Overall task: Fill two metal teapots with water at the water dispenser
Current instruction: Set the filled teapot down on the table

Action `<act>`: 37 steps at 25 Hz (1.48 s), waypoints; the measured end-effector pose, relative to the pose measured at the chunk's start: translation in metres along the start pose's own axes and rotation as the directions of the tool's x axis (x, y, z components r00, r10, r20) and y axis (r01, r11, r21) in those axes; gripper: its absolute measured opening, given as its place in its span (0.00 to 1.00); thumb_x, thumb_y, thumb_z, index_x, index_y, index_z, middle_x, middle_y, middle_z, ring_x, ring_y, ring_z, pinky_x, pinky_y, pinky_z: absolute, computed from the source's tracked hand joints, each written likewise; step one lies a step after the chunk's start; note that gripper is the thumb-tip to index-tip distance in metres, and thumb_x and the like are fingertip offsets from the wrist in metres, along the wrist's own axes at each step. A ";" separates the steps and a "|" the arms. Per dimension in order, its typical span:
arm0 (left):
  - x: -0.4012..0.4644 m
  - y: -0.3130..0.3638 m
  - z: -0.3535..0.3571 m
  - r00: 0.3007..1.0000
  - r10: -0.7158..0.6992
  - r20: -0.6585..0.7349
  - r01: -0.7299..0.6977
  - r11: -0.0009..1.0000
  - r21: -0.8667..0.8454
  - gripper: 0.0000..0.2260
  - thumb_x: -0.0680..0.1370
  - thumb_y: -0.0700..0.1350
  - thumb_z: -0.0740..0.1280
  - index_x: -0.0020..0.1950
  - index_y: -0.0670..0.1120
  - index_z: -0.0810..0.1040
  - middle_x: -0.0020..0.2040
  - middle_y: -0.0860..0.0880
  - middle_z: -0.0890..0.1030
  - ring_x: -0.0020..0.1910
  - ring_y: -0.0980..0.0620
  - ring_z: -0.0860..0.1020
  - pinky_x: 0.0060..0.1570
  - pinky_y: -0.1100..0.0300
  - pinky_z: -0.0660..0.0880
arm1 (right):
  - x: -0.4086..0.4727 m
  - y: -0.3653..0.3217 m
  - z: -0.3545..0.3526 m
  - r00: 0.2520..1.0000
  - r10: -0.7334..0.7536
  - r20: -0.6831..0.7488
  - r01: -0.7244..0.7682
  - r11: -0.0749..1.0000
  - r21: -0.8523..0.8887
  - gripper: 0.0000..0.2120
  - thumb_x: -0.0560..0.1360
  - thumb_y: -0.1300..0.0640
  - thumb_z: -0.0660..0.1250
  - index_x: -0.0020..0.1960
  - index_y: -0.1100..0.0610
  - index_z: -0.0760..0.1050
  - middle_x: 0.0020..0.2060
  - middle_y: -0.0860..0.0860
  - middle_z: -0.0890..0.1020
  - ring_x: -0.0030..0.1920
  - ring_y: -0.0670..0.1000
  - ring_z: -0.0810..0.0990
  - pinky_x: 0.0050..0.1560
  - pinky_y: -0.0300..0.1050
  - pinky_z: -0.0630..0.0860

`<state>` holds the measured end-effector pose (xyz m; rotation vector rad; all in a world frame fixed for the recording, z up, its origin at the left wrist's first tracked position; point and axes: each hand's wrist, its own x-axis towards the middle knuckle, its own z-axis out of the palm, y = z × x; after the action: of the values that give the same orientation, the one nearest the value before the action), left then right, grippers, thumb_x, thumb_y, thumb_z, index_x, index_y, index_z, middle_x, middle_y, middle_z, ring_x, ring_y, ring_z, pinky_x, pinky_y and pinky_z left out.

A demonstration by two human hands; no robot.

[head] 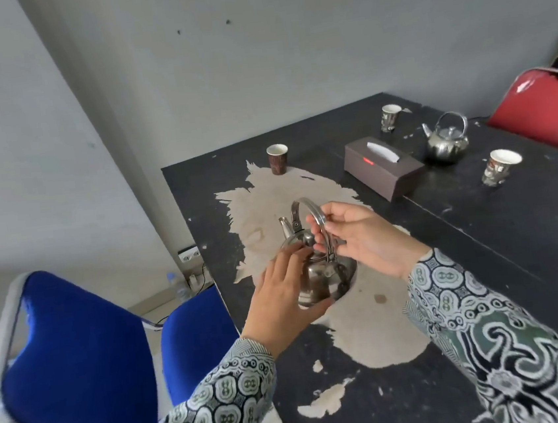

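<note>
Table (482, 259): your table is black, with big worn patches where the pale layer under the paint shows.
Chair (79, 353): a blue chair stands at your left, just beside the table edge.
Red bag (535, 108): it lies at the far right of the table.
Tissue box (383, 169): a brown box, near the middle of the far side.
Near teapot (312, 276): the metal teapot stands on a worn patch in front of you, its spout pointing away, its handle raised upright.
Far teapot (446, 140): the second metal teapot stands behind the tissue box, well apart from the first.
Left hand (283, 300): your fingers are spread and only lightly bent; they reach over the near side of the pot to its lid. You cannot tell if they grip the knob.
Right hand (366, 236): your fingertips and thumb pinch the upright handle near its top.
Paper cups: one brown cup (278, 159) at the far left, one (391, 117) at the far edge, one (502, 166) at the right.
</note>
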<state>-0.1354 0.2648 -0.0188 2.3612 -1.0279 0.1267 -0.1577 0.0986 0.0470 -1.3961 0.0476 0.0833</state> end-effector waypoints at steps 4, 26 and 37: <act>0.010 0.008 0.035 0.997 -0.080 0.005 0.079 0.989 0.125 0.31 0.74 0.55 0.66 0.73 0.50 0.58 0.75 0.53 0.59 0.74 0.53 0.58 0.71 0.58 0.56 | 0.007 0.013 -0.027 0.999 0.038 0.039 -0.037 0.999 -0.028 0.12 0.78 0.70 0.53 0.50 0.60 0.73 0.41 0.53 0.77 0.43 0.47 0.77 0.53 0.45 0.73; 0.174 -0.021 0.158 0.883 -0.369 0.290 0.244 0.888 0.389 0.35 0.77 0.49 0.61 0.76 0.49 0.41 0.78 0.49 0.43 0.75 0.48 0.53 0.73 0.47 0.57 | 0.167 0.048 -0.181 0.934 0.337 -0.122 -0.355 0.914 -0.197 0.15 0.77 0.73 0.53 0.39 0.57 0.70 0.55 0.64 0.78 0.62 0.63 0.74 0.61 0.59 0.72; 0.184 -0.030 0.178 0.869 -0.380 0.316 0.254 0.892 0.375 0.32 0.79 0.49 0.59 0.76 0.49 0.43 0.78 0.49 0.41 0.77 0.50 0.48 0.75 0.50 0.48 | 0.152 0.091 -0.133 0.797 0.304 -0.521 -0.318 0.946 0.065 0.31 0.72 0.66 0.65 0.71 0.55 0.55 0.71 0.59 0.60 0.67 0.60 0.67 0.65 0.54 0.70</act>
<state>-0.0082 0.0684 -0.1274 2.9041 -0.8044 -0.3332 -0.0117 -0.0121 -0.0777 -1.3914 0.7435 -0.0289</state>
